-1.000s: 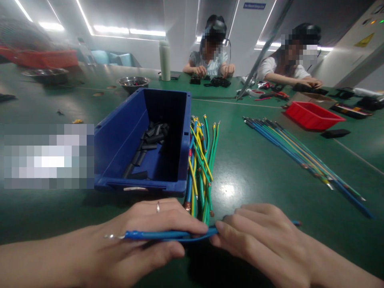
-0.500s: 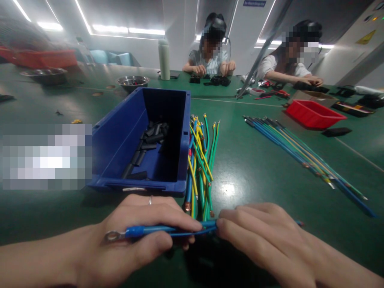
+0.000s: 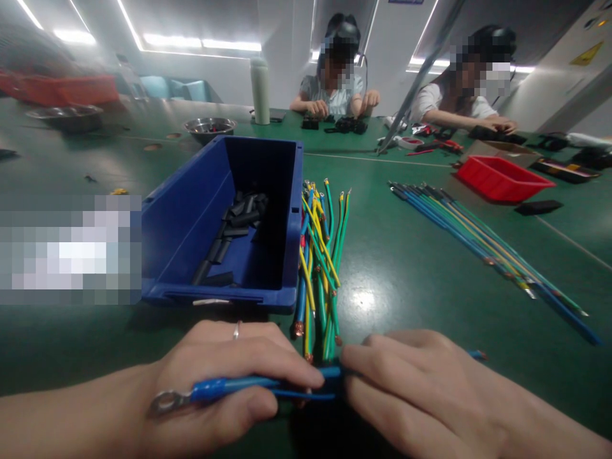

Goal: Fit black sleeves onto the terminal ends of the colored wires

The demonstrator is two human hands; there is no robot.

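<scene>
Left hand [image 3: 224, 389]: bare, fingers long and slender.
Ring [image 3: 236, 330]: thin silver-coloured band worn on one left-hand finger.
Right hand [image 3: 421, 395]: bare.
Forearms: both bare to the lower picture edge.

blue wire [image 3: 239, 384] hidden under right hand [image 3: 421, 389], pixelated patch [image 3: 67, 252]

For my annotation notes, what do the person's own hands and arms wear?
No gloves. The left hand wears a thin silver ring on one finger; the right hand shows none. Both forearms are uncovered, no sleeves in view.
</scene>
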